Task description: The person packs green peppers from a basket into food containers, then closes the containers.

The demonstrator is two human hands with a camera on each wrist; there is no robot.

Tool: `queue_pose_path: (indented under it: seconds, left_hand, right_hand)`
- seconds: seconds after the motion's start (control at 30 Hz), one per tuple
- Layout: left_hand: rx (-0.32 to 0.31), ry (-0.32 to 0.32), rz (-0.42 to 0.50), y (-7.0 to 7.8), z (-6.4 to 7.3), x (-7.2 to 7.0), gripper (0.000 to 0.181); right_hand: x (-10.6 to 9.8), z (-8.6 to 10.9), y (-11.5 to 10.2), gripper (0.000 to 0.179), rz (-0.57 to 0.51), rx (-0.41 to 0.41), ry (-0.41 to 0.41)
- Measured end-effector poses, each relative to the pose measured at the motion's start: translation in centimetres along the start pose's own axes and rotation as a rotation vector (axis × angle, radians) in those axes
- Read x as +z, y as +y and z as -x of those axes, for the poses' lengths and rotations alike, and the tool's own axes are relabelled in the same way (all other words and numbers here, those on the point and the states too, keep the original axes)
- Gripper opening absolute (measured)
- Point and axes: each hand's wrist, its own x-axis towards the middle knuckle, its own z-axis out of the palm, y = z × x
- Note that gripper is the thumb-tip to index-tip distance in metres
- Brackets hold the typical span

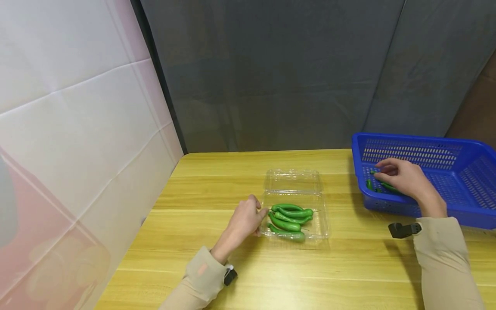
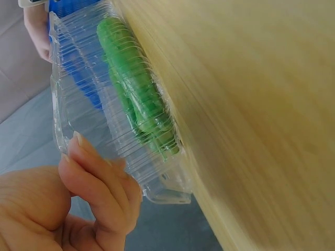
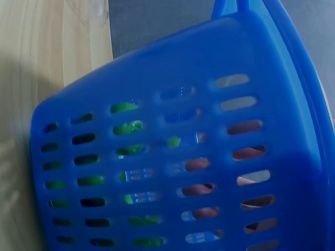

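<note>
My left hand (image 1: 245, 216) is at the left side of a clear plastic clamshell box (image 1: 318, 224), pinching its edge; the left wrist view shows the curled fingers (image 2: 86, 162) there. Several long green chili peppers (image 1: 288, 224) lie side by side in the box, whose lid (image 1: 293, 181) is folded back. Over on the right, my right hand (image 1: 407, 177) reaches into a blue plastic basket (image 1: 461, 220). Between its thumb and fingers shows the end of a green chili pepper (image 1: 373, 172). More peppers (image 1: 369, 185) lie below it, seen partly through slots in the right wrist view.
The box and basket stand on a wooden table (image 1: 217, 181), the basket at the right. Dark grey cloth (image 1: 271, 77) hangs behind the table. A pale printed sheet (image 1: 77, 120) borders the left side. A small black wrist camera (image 1: 401, 230) sits on the right cuff.
</note>
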Motion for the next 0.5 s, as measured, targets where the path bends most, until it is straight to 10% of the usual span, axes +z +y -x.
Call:
queue_pose_path:
  seconds: [0.5]
  left_hand:
    - [0.026,0.013,-0.018,-0.13,-0.02,-0.04,0.022]
  right_hand:
    - [-0.53,0.14,0.70,0.050,0.084,0.065,-0.139]
